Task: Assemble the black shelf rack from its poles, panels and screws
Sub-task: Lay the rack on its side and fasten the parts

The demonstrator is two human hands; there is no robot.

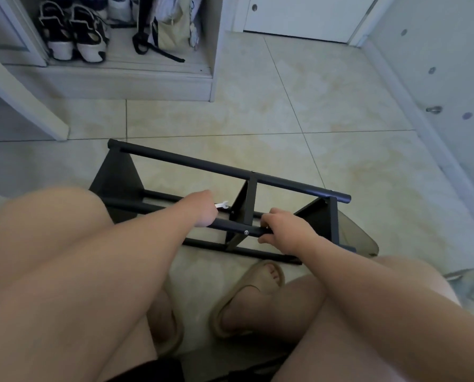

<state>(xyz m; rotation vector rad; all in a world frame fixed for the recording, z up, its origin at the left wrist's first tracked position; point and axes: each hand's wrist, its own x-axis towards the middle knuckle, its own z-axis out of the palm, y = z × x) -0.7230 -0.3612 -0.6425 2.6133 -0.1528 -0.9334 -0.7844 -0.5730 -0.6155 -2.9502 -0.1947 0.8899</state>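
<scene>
The black metal shelf rack [230,172] lies on its side on the pale glossy floor tiles [313,100], just past the person's knees, at the centre of the view. Its long poles run from 10 o'clock to 4 o'clock, and three dark panels already stand between them.

The left hand [202,208] is closed round a small white flat wrench [222,205]. Only the wrench's forked tip shows beyond the knuckles, pointing toward 3 o'clock at the middle black panel [241,205]. It is probably on or close to a fastener behind that panel, but the hand hides the contact.

The right hand [285,230] has its fingers wrapped over the near black pole [227,224], with the thumb underneath, steadying the frame. Just beside that hand, toward 9 o'clock, a small silver screw head [246,232] sits in the pole where the middle panel meets it.

The step in hand looks like tightening the middle panel's joint, late in the build. The next move calls for seating the wrench squarely on the nut and turning it while the right hand stops the pole from rolling.

At 6 o'clock, a foot in a tan slide sandal [247,293] rests on the floor.
</scene>
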